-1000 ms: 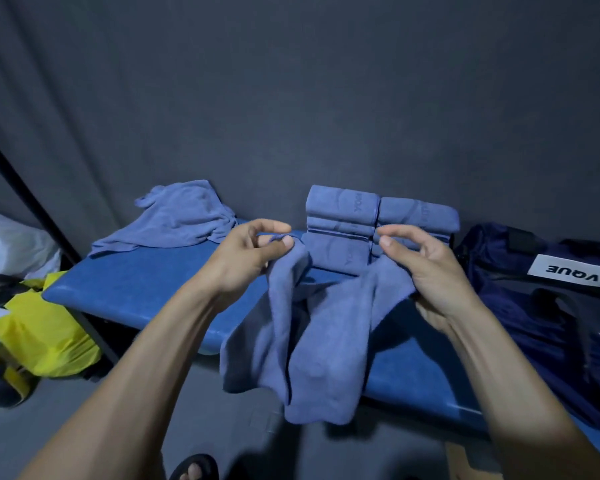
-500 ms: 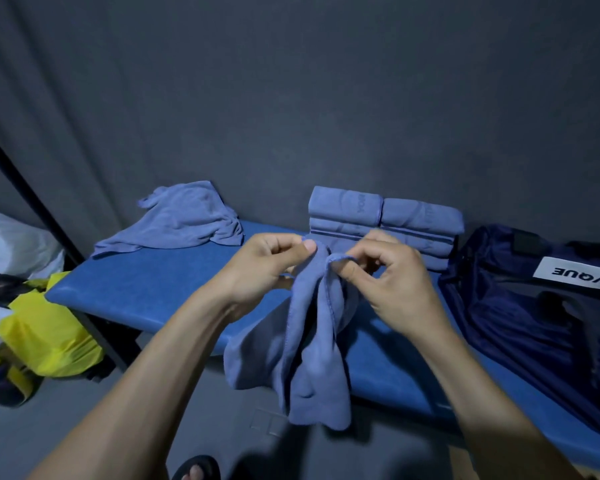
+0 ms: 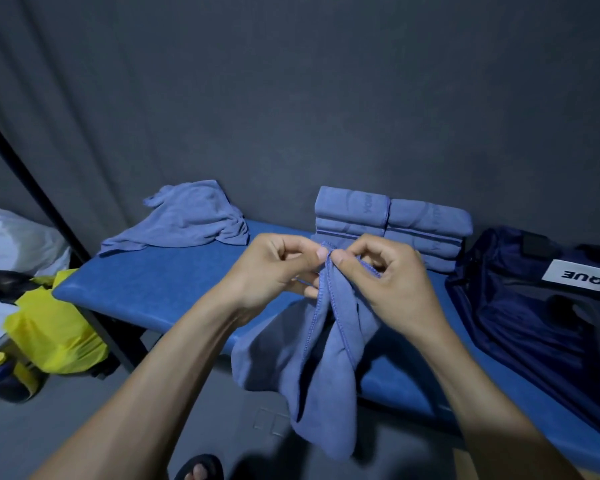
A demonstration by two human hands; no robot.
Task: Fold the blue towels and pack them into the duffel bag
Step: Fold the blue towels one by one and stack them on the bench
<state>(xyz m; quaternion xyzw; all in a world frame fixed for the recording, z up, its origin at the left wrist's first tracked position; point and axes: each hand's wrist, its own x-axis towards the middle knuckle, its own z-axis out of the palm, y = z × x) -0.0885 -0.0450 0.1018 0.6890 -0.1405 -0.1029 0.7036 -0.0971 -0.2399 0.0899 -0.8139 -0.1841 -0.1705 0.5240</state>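
Observation:
A blue towel hangs in front of the blue bench, its stitched top corners held together. My left hand pinches one corner and my right hand pinches the other, thumbs almost touching. Behind my hands, two stacks of folded blue towels stand against the wall. An unfolded blue towel lies crumpled at the bench's far left. The navy duffel bag lies open on the bench's right end, white label on top.
A yellow plastic bag and other clutter sit on the floor to the left, beside a black slanted pole. A dark grey wall runs behind the bench. A sandalled foot shows at the bottom edge.
My hands have come together, bringing the towel's two top corners side by side. The towel now hangs narrow and doubled instead of spread between my hands.

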